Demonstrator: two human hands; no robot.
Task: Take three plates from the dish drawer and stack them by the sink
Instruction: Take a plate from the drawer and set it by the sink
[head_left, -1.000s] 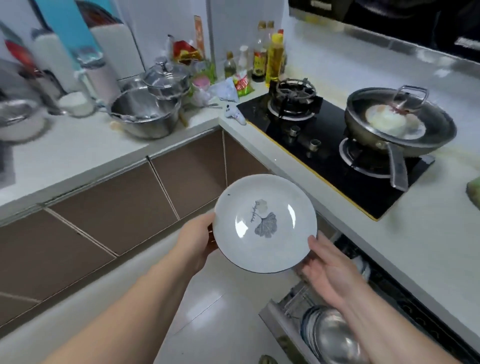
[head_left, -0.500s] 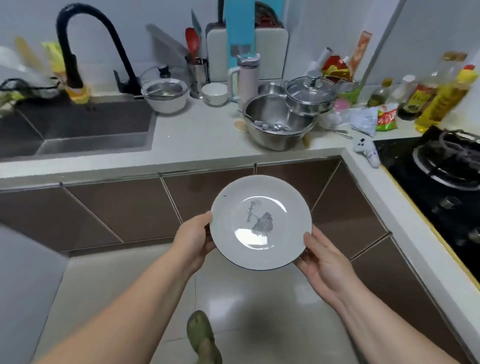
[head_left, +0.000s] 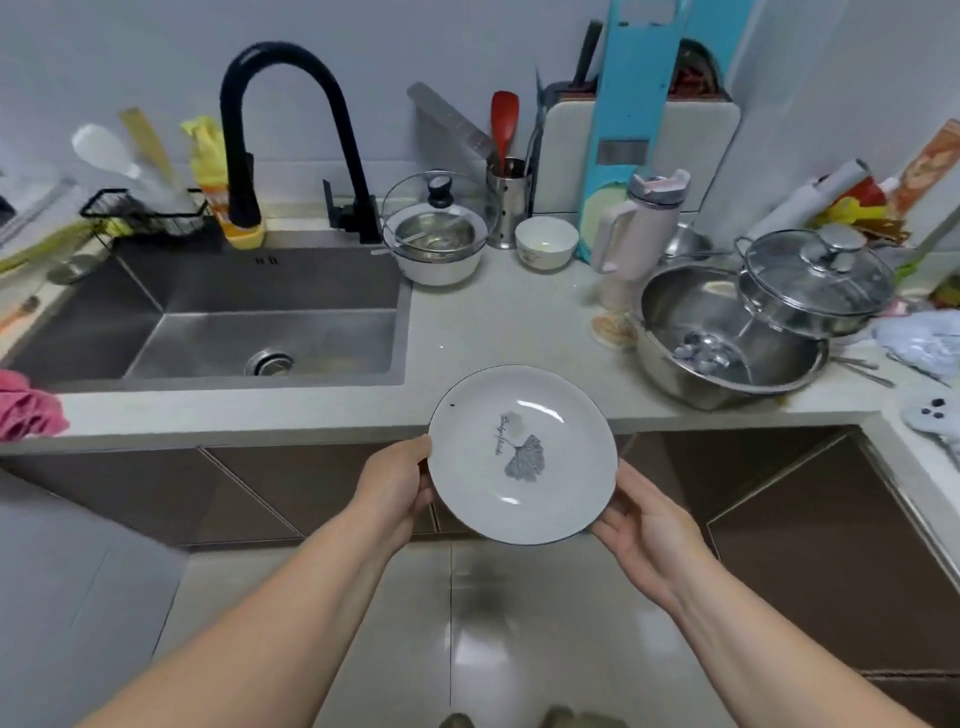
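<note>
A white plate (head_left: 522, 454) with a grey leaf print and a thin dark rim is held level in front of me, its far edge over the front lip of the counter (head_left: 498, 332). My left hand (head_left: 395, 488) grips its left rim. My right hand (head_left: 644, 525) supports its lower right rim from beneath. The steel sink (head_left: 218, 322) lies to the left under a black tap (head_left: 291, 135). The dish drawer is out of view.
On the counter stand a white pot with a glass lid (head_left: 436, 244), a small white bowl (head_left: 545, 241), a pink jug (head_left: 634, 234), a large steel bowl (head_left: 727, 343) with a lidded pot (head_left: 815, 280). A pink cloth (head_left: 26, 405) lies at the left edge.
My view has swung left from the stove and drawer to the sink. The plate, held in both hands, has moved forward and up to the counter's front edge.
</note>
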